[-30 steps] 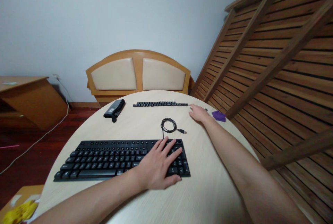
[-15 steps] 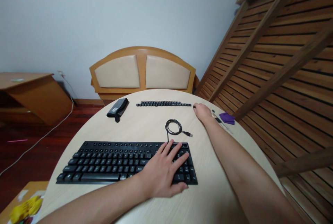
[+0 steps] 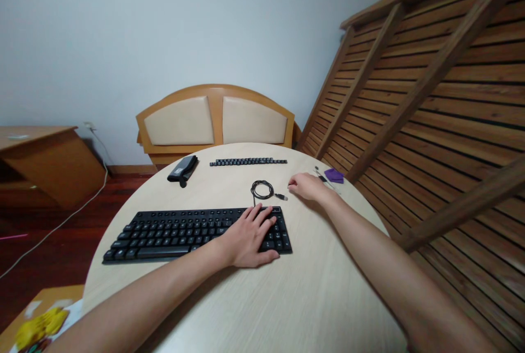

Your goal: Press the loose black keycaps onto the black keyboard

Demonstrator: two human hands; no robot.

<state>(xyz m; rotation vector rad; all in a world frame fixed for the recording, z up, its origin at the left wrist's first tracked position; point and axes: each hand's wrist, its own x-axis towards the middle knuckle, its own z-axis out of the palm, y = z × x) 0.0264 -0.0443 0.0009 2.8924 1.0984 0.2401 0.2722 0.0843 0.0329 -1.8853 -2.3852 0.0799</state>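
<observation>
matt black plastic keyboard (image 3: 180, 231) on a smooth pale wood-grain table (image 3: 295, 293); slatted brown wood frame (image 3: 430, 96).

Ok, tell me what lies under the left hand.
The left hand rests flat on the right end of the black keyboard, which lies on the round table. The keys beneath the palm are covered.

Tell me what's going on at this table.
A person is at a round table. Their left hand lies flat on the right end of a black keyboard. The right hand rests on the tabletop beside the USB plug of a coiled cable, fingers curled; whether it holds anything is unclear. Loose keycaps lie in a row near the far edge.
</observation>
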